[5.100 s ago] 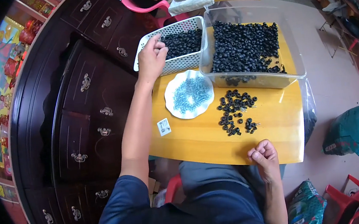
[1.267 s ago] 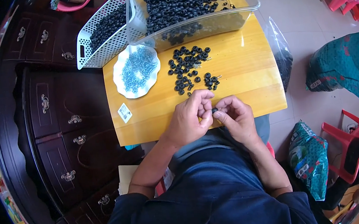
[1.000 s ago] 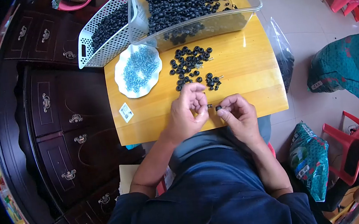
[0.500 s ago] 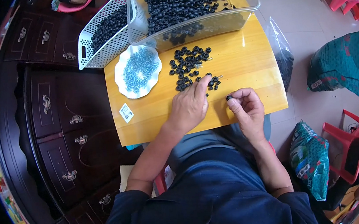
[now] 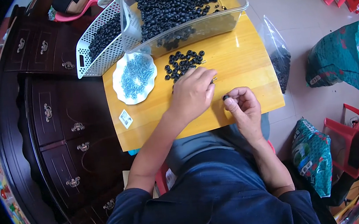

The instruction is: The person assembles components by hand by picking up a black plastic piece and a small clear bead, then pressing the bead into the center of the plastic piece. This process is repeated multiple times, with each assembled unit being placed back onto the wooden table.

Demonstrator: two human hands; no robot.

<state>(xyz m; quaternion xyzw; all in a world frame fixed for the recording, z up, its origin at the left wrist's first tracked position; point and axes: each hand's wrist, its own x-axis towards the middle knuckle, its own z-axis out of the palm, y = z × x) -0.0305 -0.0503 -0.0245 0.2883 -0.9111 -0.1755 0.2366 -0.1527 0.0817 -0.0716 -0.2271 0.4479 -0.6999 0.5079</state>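
Observation:
My left hand (image 5: 193, 94) is over the loose black ring-shaped pieces (image 5: 179, 63) on the wooden table, its fingers reaching forward and slightly apart. It hides part of the pile, and its fingertips are close to a small clear piece (image 5: 214, 80). Near the table's front edge, my right hand (image 5: 245, 109) pinches one small black piece (image 5: 225, 98) between thumb and forefinger. To the left of the pile, a white scalloped plate (image 5: 117, 84) holds many tiny clear bluish pieces (image 5: 136, 75).
A clear plastic bin (image 5: 205, 24) and a white perforated basket (image 5: 84, 60), both with black pieces, stand at the back. A label card (image 5: 125, 118) lies at left. Dark drawers (image 5: 48, 108) flank the table; bags (image 5: 340, 62) and a red chair (image 5: 357, 137) are at right.
My left hand has moved slightly forward and right, covering black pieces that showed before. My right hand still holds its black piece in nearly the same place. The whole view has shifted a little.

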